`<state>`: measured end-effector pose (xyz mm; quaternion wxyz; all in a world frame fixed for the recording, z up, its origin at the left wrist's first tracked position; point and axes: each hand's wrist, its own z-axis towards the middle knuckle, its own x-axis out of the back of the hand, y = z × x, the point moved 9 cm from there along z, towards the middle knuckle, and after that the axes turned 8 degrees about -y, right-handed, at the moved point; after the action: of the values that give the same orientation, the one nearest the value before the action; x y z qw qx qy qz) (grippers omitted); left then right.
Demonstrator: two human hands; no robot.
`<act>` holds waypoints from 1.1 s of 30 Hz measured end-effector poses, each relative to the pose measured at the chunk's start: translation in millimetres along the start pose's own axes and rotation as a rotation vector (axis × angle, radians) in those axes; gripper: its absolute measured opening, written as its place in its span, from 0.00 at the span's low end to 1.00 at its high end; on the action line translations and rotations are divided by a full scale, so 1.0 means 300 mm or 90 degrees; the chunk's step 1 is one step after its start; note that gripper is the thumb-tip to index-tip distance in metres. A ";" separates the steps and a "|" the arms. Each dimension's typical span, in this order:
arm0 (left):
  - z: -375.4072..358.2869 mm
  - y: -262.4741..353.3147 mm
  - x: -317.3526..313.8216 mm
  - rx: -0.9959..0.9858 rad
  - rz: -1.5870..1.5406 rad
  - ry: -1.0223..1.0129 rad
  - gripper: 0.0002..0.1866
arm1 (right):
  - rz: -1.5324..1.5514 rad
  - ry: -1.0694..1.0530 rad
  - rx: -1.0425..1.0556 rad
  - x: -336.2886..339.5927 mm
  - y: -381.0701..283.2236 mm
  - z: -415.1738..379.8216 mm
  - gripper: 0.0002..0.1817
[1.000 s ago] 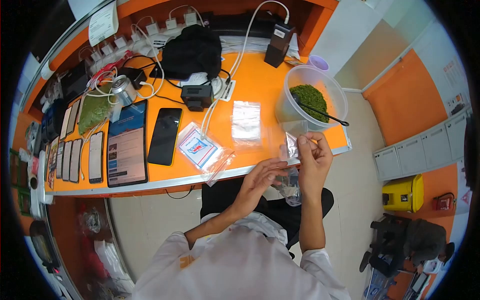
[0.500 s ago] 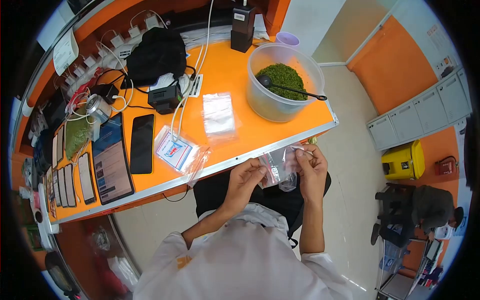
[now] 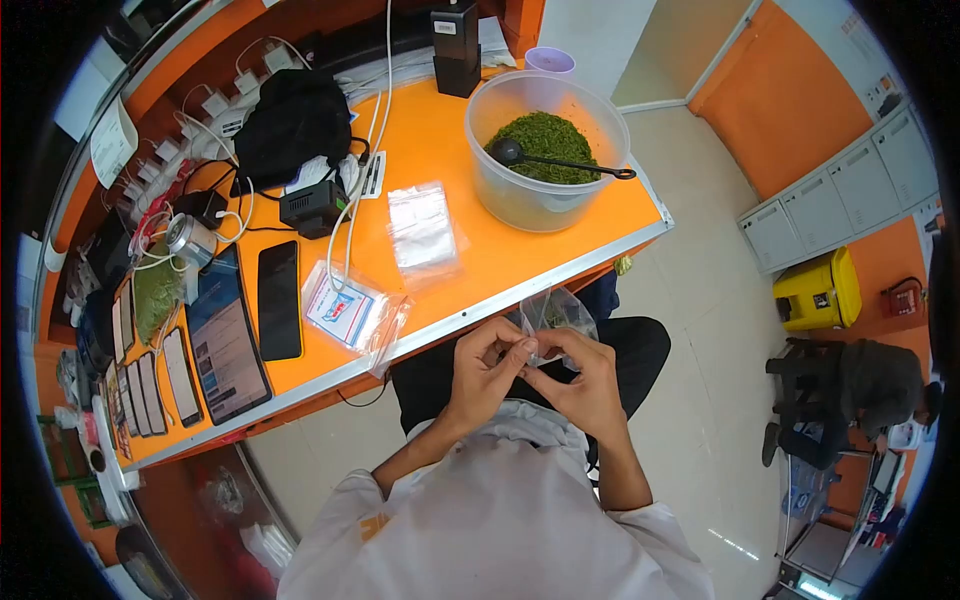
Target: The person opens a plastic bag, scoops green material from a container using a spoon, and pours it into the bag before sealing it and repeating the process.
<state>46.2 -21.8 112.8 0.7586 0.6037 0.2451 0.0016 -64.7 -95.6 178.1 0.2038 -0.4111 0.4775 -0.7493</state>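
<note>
A clear plastic zip bag (image 3: 560,308) is pinched between both hands over my lap, just off the table's front edge. My left hand (image 3: 485,370) is closed on its near side, and my right hand (image 3: 583,385) grips it close by, fingertips nearly touching. What the bag holds, if anything, I cannot make out. Beyond them on the table, a translucent tub (image 3: 540,212) contains chopped green leaves (image 3: 540,135). Across the leaves lies a black spoon (image 3: 560,163), its handle over the rim. Left of the tub is a stack of clear bags (image 3: 422,232).
On the orange table (image 3: 400,130) lie a pack of bags with a printed card (image 3: 340,308), a large black phone (image 3: 279,300), a tablet (image 3: 225,340) and several smaller phones. White cables (image 3: 350,215) cross it. A seated person (image 3: 870,385) is at far right.
My hands have come together; the right hand has moved left and down toward the left one. The bag is turned and now hangs beyond my fingers. The view has shifted slightly.
</note>
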 end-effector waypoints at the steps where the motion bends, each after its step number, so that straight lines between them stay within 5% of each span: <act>1: 0.002 -0.004 -0.003 0.001 0.028 -0.017 0.04 | 0.009 0.006 -0.029 0.000 0.019 -0.004 0.15; 18: 0.013 -0.019 -0.024 0.054 0.074 -0.131 0.06 | 0.212 -0.079 -0.133 0.005 0.158 -0.031 0.08; 21: -0.001 -0.071 -0.014 0.144 0.075 -0.158 0.04 | 0.309 -0.061 -0.151 -0.012 0.180 -0.039 0.07; 26: 0.020 0.014 -0.029 0.003 0.320 -0.124 0.08 | 0.175 -0.068 -0.106 0.003 0.127 -0.033 0.09; 29: 0.023 0.024 -0.045 -0.014 0.395 -0.145 0.08 | 0.094 -0.027 -0.037 0.017 0.108 -0.026 0.11; 33: 0.019 -0.027 -0.026 0.049 0.331 -0.191 0.07 | 0.123 -0.099 -0.104 0.022 0.143 -0.034 0.10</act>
<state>39.1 -31.5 109.0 0.7369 0.6682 -0.0329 0.0972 -80.5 -114.5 140.8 0.2771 -0.4357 0.5570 -0.6505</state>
